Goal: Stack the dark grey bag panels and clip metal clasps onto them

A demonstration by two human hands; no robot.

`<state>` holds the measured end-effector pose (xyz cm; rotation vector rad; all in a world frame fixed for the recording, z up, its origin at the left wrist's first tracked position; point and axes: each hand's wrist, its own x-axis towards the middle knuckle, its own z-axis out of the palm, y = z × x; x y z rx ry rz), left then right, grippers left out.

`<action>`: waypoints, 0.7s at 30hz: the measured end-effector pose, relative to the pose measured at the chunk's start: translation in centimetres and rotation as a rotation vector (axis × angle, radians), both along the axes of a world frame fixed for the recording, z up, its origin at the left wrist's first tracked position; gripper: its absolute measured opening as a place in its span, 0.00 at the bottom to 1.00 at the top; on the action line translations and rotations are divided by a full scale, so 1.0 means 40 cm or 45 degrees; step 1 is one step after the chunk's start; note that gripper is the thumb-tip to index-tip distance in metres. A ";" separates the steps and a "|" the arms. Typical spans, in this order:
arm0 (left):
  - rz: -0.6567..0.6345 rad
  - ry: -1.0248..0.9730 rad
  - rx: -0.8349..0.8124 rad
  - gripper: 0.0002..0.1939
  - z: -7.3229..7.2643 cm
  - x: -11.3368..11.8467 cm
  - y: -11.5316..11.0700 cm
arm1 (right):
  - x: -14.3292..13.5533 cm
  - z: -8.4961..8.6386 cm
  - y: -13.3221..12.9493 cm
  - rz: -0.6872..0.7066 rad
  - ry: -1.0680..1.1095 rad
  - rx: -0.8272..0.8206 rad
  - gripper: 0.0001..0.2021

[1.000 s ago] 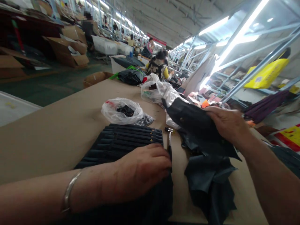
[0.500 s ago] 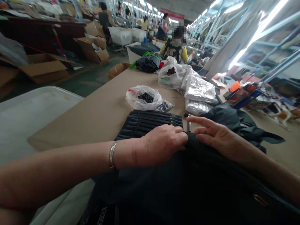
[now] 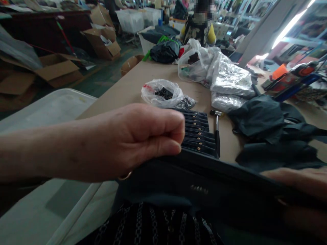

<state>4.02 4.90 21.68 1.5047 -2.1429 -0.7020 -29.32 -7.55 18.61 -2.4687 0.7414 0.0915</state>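
Observation:
My left hand (image 3: 143, 136) is closed, with thumb and bent fingers pinching the top edge of a dark bag (image 3: 173, 180). Small metallic lettering shows on the bag's front. At the right edge, my right hand (image 3: 301, 180) is blurred and closed around the other end of the bag, so its top edge stretches between both hands. Past the left hand lies a row of dark zippered pieces (image 3: 200, 136) with gold-coloured pulls, partly covered by that hand. Beside them is a small hammer (image 3: 217, 132) with a dark handle.
On the brown table (image 3: 114, 92) are a plastic bag of small black parts (image 3: 163, 93), silvery plastic packages (image 3: 230, 81) and dark fabric bags (image 3: 260, 119). A white bin (image 3: 74, 98) stands at left, with cardboard boxes (image 3: 58, 73) beyond. Another person (image 3: 198, 30) sits behind the table.
My hands have moved apart, the left toward me and the right to the right edge, with the dark bag raised between them. The view has tilted down, showing the hammer and zippered pieces more fully.

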 end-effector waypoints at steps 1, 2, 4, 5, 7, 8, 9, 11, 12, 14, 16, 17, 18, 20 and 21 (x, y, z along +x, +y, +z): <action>-0.001 0.026 0.140 0.15 -0.016 0.009 0.015 | -0.007 -0.018 0.011 0.019 0.040 0.077 0.13; 0.001 0.036 0.253 0.16 -0.040 0.016 0.027 | -0.004 -0.042 0.023 0.023 0.077 0.154 0.12; 0.041 -0.012 0.377 0.14 -0.110 0.024 0.038 | 0.024 -0.113 0.046 -0.031 0.107 0.302 0.14; 0.059 -0.069 0.383 0.12 -0.152 0.025 0.038 | 0.047 -0.155 0.054 -0.067 0.123 0.362 0.17; 0.115 -0.271 0.365 0.09 -0.235 0.022 0.030 | 0.096 -0.242 0.063 -0.091 0.163 0.338 0.20; 0.127 -0.387 0.347 0.08 -0.270 0.019 0.024 | 0.118 -0.279 0.064 -0.090 0.190 0.252 0.20; 0.137 -0.496 0.320 0.07 -0.300 0.016 0.018 | 0.137 -0.309 0.064 -0.085 0.220 0.138 0.20; 0.143 -0.652 0.239 0.07 -0.341 0.011 0.007 | 0.161 -0.345 0.061 -0.088 0.292 -0.090 0.19; 0.147 -0.694 0.195 0.07 -0.353 0.009 0.002 | 0.168 -0.352 0.059 -0.099 0.330 -0.171 0.19; 0.142 -0.733 0.121 0.06 -0.367 0.006 -0.004 | 0.177 -0.354 0.054 -0.121 0.402 -0.238 0.19; 0.123 -0.785 0.066 0.06 -0.374 0.000 -0.007 | 0.182 -0.351 0.048 -0.135 0.441 -0.235 0.20; 0.113 -0.822 0.027 0.08 -0.376 -0.005 -0.008 | 0.185 -0.351 0.046 -0.144 0.449 -0.226 0.20; 0.112 -0.859 -0.027 0.09 -0.377 -0.011 -0.007 | 0.187 -0.352 0.043 -0.153 0.452 -0.213 0.20; 0.102 -0.884 -0.171 0.11 -0.377 -0.025 -0.003 | 0.191 -0.356 0.037 -0.177 0.444 -0.193 0.21; 0.063 -0.859 -0.247 0.12 -0.377 -0.032 0.001 | 0.192 -0.359 0.035 -0.188 0.439 -0.185 0.21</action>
